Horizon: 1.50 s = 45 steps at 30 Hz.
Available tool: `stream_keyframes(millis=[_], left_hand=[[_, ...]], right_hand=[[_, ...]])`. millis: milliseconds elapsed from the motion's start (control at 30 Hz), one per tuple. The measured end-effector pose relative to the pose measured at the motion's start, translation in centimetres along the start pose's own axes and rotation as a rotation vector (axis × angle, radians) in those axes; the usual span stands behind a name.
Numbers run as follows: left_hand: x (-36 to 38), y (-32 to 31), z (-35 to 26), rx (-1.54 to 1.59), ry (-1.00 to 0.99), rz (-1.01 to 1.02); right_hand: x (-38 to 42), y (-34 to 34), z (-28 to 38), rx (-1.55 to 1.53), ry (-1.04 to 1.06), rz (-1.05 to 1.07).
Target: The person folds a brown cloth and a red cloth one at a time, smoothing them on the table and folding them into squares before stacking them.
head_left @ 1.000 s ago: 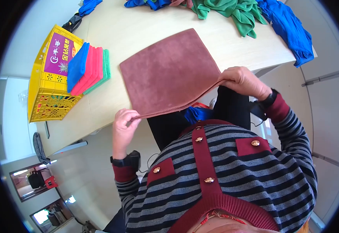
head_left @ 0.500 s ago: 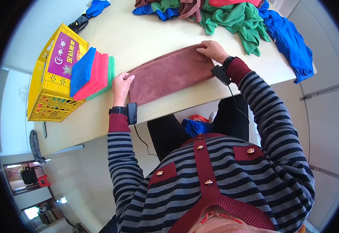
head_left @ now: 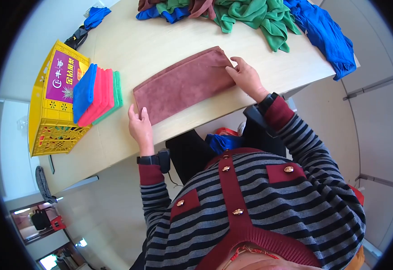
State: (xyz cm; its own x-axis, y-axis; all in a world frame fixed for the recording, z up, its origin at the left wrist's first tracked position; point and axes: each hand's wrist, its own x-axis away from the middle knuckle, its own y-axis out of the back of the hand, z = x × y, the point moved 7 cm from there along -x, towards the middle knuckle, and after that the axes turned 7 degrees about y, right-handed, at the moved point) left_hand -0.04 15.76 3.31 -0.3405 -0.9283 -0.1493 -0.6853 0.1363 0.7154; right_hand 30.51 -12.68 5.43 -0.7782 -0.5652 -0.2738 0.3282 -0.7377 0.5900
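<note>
A brown towel, folded into a long strip, lies flat and slanted on the table in front of me. By its near left corner is my left hand, with thumb and fingers apart; the fingertips are at the cloth's edge. At the other end, my right hand has its thumb at the towel's right edge and its fingers spread, not closed round the cloth. Left of the towel, a stack of folded towels in blue, red and green leans against a yellow crate.
The yellow plastic crate stands at the table's left end. Loose green cloths and blue cloths are heaped at the far side, the blue hanging over the right edge. A small blue cloth lies at the far left.
Both hands have loosened from the towel's far corners and come down toward its near side. The towel now lies flat, its far edge no longer held. The view has shifted slightly.
</note>
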Motion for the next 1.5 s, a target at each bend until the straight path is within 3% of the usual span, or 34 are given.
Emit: stream_keyframes(millis=[100,400,533,667,800,867,1033,1167,1500], left_hand=[[2.3,0.7,-1.4,-0.08,-0.21,-0.24],[4.6,1.9,-2.2,-0.34,-0.276,-0.3],[5.3,2.5,-2.8,-0.383,-0.198,-0.222],[6.3,4.0,-5.9,-0.506,-0.35,-0.403],[6.1,1.2,-10.0,-0.385,-0.565,-0.183],[5.9,-3.3,-11.1,-0.29,-0.736,0.167],[5.8,-6.3,-10.6,-0.356,-0.716,0.216],[4.9,-5.8,-8.1,-0.529,-0.522,0.327],[1.4,-3.8,-3.8,-0.509,-0.378,0.213]], right_hand=[[1.2,-0.4,1.1,0.146,0.089,-0.087],[2.7,0.5,1.7,0.377,0.255,-0.122],[2.7,0.8,1.5,0.396,0.193,-0.025],[2.5,2.6,4.9,0.497,0.387,-0.135],[3.6,-2.2,11.3,0.197,0.536,0.103],[5.1,-6.6,12.7,0.033,0.576,0.205],[7.3,-9.9,11.8,0.253,0.552,0.281],[4.5,-8.6,7.1,0.427,0.45,0.269],[1.8,-5.1,4.1,0.625,0.393,0.177]])
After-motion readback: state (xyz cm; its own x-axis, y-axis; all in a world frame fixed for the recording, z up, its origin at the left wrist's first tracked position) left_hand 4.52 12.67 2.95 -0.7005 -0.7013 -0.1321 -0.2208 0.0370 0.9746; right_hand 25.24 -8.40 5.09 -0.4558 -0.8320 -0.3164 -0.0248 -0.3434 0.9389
